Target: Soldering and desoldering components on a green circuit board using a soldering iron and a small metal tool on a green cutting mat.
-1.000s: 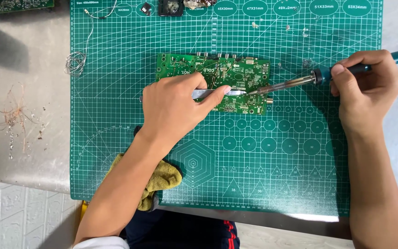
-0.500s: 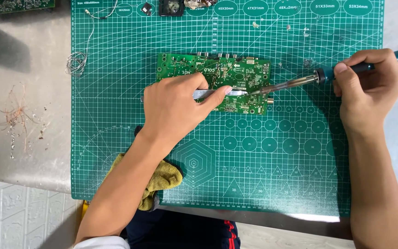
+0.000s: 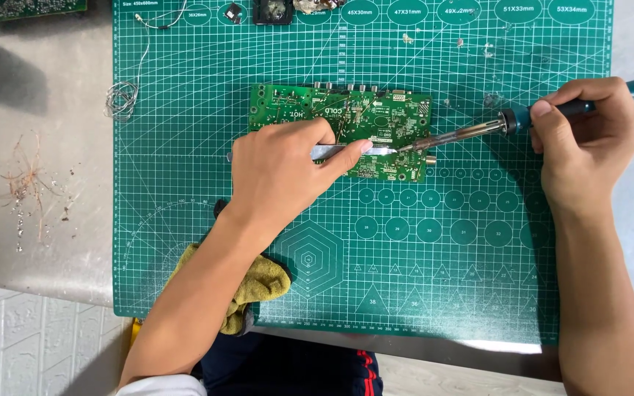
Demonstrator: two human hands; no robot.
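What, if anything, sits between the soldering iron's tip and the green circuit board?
Nothing visible. The soldering iron in the right hand meets the circuit board beside the tweezers held by the left hand.

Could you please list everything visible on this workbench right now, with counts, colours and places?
cutting mat: one, green, gridded, covering most of the bench.
circuit board: one, green, at mat centre.
tweezers: one, silver, over the board.
soldering iron: one, metal shaft, teal handle, tip at the board.
solder wire: one coil, silver, at the mat's left edge.
cloth: one, yellow, at the mat's lower edge, under the forearm.
second board: one, green, top left corner.
wire scraps: scattered, coppery, on the grey benchtop at left.
left hand: holds the tweezers.
right hand: holds the soldering iron.
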